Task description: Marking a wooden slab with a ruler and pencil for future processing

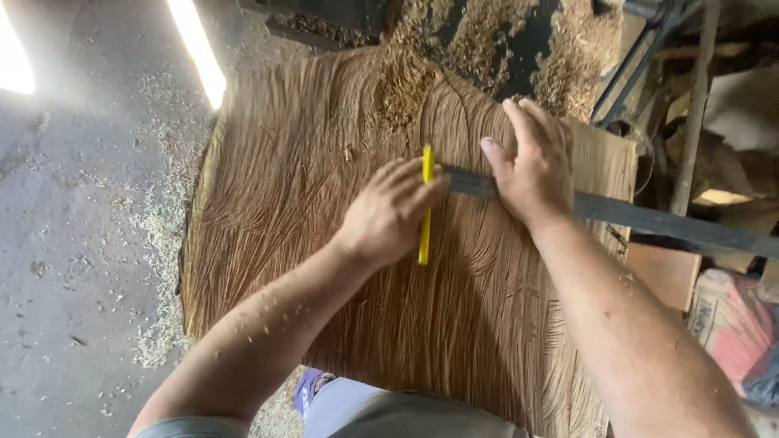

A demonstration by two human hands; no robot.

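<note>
Two hands on wood slab [389, 308]: left [388, 212] grips yellow pencil [425, 203], right [531, 166] presses metal ruler [649, 217].

A single head-worn camera looks steeply down from just above and behind the person's forearms, facing away from the body. It sits close over a rough-sawn wooden slab [324, 243] that fills the middle, with concrete floor [73, 243] at left and clutter at far right.

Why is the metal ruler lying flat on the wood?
Flat: the right hand presses the ruler onto the wood slab.
</note>
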